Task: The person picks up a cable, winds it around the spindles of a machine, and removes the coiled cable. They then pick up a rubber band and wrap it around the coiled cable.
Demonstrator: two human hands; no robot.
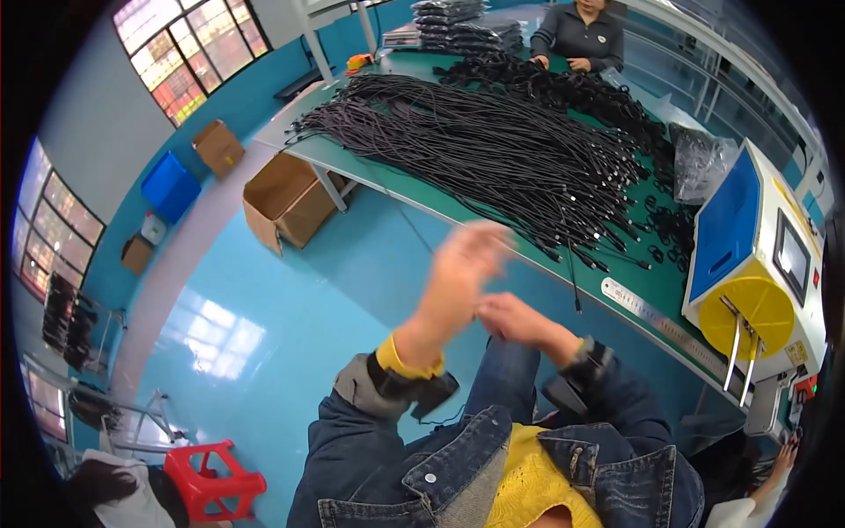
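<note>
My left hand (466, 268) is raised in front of the table's near edge, its fingers smeared by motion. Just right of it, and lower, my right hand (519, 319) is closed, thumb and fingers pressed together; whatever is in it is hidden. A thin dark line like a cable (407, 211) runs from the table edge toward my left hand, too blurred to follow. Beyond both hands, a wide bundle of black cables (475, 132) with metal plugs lies across the green table. One cable end (577, 299) hangs over the near edge.
A steel ruler (647, 310) lies along the edge, beside a white machine (761, 255) with a yellow disc and two prongs. Behind are looped black cables (546, 84) and a co-worker (581, 40). Left are an open carton (286, 198) and a red stool (211, 480).
</note>
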